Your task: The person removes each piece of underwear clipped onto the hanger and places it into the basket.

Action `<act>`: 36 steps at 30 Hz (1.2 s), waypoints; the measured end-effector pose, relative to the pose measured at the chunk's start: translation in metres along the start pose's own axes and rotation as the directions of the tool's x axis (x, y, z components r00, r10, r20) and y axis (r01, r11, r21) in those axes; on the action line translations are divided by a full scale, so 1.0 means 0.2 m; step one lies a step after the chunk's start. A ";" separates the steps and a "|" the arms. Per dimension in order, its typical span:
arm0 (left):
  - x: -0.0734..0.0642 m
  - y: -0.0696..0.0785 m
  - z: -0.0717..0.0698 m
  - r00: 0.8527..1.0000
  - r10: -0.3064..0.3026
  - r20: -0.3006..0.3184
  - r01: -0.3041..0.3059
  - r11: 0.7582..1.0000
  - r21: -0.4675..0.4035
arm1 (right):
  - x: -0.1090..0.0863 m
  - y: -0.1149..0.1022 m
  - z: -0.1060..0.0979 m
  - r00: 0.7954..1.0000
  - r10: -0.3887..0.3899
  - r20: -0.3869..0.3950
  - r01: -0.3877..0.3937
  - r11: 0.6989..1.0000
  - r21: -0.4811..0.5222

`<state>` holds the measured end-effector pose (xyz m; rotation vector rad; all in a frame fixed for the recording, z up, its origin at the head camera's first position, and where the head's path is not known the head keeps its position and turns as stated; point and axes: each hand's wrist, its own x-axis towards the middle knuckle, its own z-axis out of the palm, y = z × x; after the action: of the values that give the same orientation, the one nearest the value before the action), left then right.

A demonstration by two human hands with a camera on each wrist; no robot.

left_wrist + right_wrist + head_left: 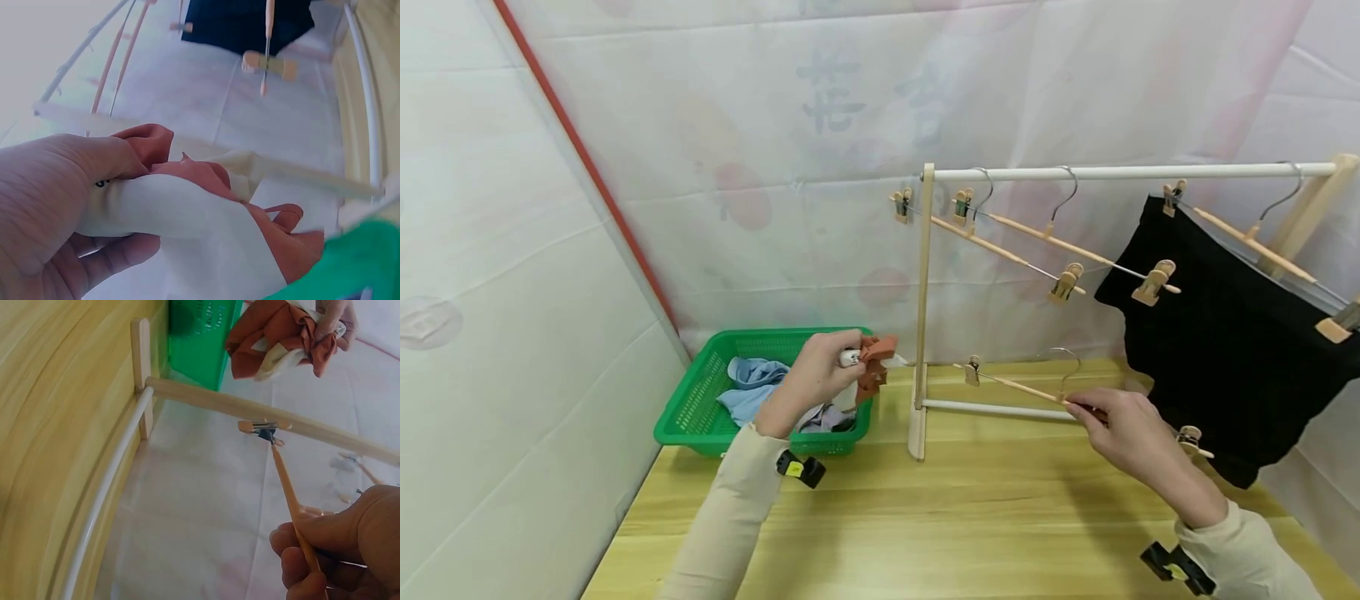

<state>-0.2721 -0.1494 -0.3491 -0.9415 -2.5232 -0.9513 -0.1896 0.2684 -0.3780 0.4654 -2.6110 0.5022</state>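
Observation:
My left hand [816,375] grips a bunched rust-and-white garment [194,206] over the right end of a green basket [790,331]. The cloth droops in folds from between thumb and fingers; its full shape is hidden. Inside the basket lie light blue clothes [751,392] and some greyish ones. My right hand [1127,429] pinches the wooden bar of a clip hanger [1018,387], held in front of the rack's lower rail. One of its clips [256,427] points towards the left; its hook stands up, and no cloth hangs from it.
A wooden rack with a white top rail [1135,173] stands at the right. Two bare clip hangers [977,240] hang at its left. Black shorts [1232,325] hang from another hanger at the right. A pale printed curtain [700,100] backs the wooden table [865,542].

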 end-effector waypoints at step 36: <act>-0.42 -0.52 -0.27 0.820 -0.476 0.317 0.266 0.809 0.525 | 0.02 -0.09 -0.02 0.999 -0.039 -0.020 0.040 0.999 0.029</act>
<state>-0.2764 -0.2853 -0.3985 -0.5405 -3.1965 -0.1780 -0.1847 0.2535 -0.3684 0.5181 -2.5739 0.5294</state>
